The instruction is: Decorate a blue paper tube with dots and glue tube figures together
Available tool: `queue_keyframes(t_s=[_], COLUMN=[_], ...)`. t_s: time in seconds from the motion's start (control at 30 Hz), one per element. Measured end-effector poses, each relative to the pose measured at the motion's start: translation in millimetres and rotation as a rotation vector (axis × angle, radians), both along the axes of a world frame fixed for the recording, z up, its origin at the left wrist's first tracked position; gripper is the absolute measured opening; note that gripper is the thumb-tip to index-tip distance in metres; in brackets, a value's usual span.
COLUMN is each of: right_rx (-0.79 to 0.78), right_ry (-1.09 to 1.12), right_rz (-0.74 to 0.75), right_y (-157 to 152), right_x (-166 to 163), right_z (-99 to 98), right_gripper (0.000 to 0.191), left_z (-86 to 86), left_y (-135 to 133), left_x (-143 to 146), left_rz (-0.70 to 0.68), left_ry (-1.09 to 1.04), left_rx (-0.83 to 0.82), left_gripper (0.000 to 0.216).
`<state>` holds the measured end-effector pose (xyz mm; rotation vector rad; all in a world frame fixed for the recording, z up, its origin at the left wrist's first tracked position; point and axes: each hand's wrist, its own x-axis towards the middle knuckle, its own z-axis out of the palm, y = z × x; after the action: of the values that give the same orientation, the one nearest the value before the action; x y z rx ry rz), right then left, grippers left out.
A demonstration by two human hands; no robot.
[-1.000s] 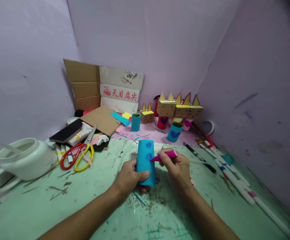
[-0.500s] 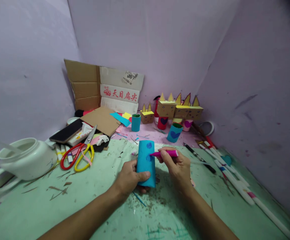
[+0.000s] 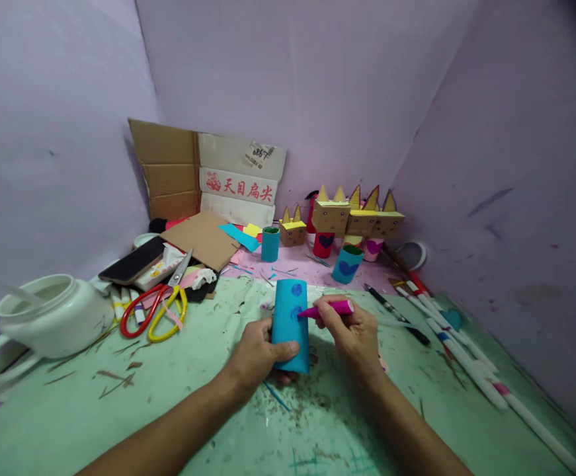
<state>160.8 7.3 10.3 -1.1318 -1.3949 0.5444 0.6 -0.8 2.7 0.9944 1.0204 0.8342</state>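
Note:
My left hand (image 3: 256, 354) grips the lower part of a blue paper tube (image 3: 290, 324) that stands tilted on the green mat (image 3: 119, 410). Two darker blue spots show on the tube's upper face. My right hand (image 3: 351, 337) holds a pink marker (image 3: 328, 308), and its tip touches the lower spot on the tube.
Red and yellow scissors (image 3: 156, 305), a phone (image 3: 131, 260) and a white jug (image 3: 44, 317) lie at the left. Cardboard sheets (image 3: 203, 178) lean on the back wall. Cardboard cat figures (image 3: 357, 218) and small paper cups (image 3: 347, 262) stand behind. Several markers (image 3: 456, 350) lie at the right.
The marker tip has shifted slightly up and down against the lower spot on the tube. My left hand and the tube have stayed in place.

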Motion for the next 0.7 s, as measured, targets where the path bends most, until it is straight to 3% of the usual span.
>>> queue_keyframes(t_s=[0.17, 0.7], right_rx=[-0.014, 0.002], right_ry=[0.063, -0.062], right_rz=[-0.002, 0.030], right_y=[1.4, -0.9], right_x=[-0.6, 1.4], right_z=[-3.0, 2.1], right_gripper=[0.022, 0.024], left_z=[0.9, -1.4], left_y=[-0.1, 0.5], left_x=[-0.3, -0.3], left_rz=[-0.007, -0.003], left_ry=[-0.010, -0.004], left_rx=[-0.007, 0.001], left_gripper=[0.049, 0.049])
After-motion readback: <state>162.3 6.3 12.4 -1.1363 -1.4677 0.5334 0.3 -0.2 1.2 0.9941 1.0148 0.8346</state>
